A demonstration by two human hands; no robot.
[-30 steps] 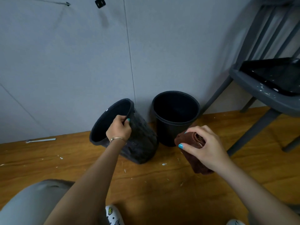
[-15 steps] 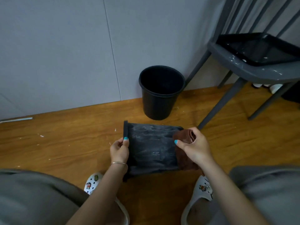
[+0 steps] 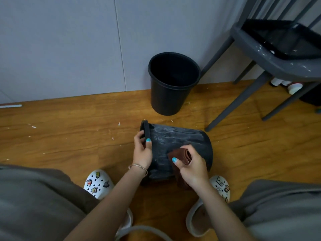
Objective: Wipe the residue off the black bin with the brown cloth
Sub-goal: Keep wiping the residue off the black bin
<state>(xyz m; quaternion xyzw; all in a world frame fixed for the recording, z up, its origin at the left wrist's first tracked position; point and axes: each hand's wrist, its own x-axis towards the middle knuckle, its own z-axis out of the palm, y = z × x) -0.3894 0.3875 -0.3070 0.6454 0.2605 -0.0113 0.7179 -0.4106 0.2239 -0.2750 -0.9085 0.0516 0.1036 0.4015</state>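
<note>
Right hand (image 3: 192, 168): fingers curled round a bunched brown cloth (image 3: 179, 154), soft folded fabric, pressed flat against the side wall of the black bin (image 3: 175, 141). Left hand (image 3: 143, 150): grips the bin's rolled rim, thumb on the outside, fingers tucked inside the mouth; thin metal bracelet (image 3: 138, 166) at the wrist.

Black bin: smooth tapered plastic, round, lying on its side on the floor between the person's feet, mouth to the left, base to the right. Outer wall streaked with chalky white residue. No label or writing legible.

Second bin (image 3: 172, 84): same black tapered form, upright by the grey panelled wall.

Chair (image 3: 271, 54): grey, slatted back, seat flecked white.

Floor (image 3: 69, 131): wood-grain, scattered white flecks.

Clogs (image 3: 98, 183): white, perforated, cartoon charms; no text readable.
</note>
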